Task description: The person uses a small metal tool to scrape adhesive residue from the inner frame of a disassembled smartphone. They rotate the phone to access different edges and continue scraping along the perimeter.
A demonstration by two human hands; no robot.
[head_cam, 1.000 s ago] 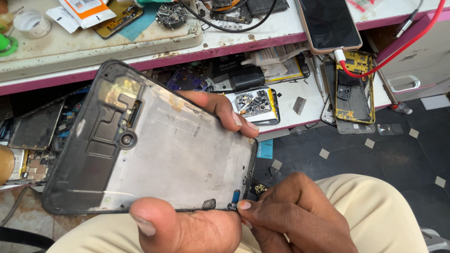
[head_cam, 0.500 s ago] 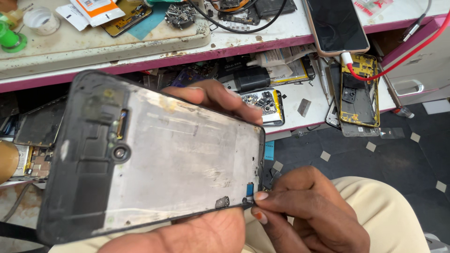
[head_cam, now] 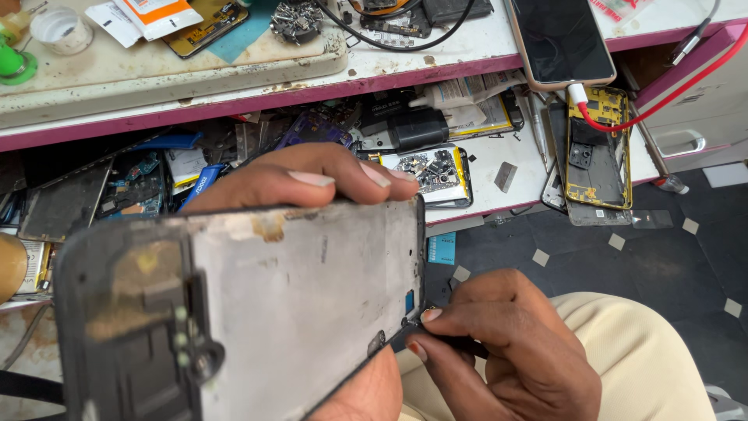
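The left hand [head_cam: 312, 183] is clamped round the bare phone frame [head_cam: 265, 312] above the lap, while the right hand [head_cam: 499, 343] pinches a small dark tool [head_cam: 417, 318] at its lower edge, where a slip could likely gouge the frame.

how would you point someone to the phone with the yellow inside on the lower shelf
Start at the white worktop with the pink edge and drop to the cluttered lower shelf beneath it. At its right end lies an opened phone with a yellow inner board, under a red cable. No neighbouring phone has such a long yellow interior.
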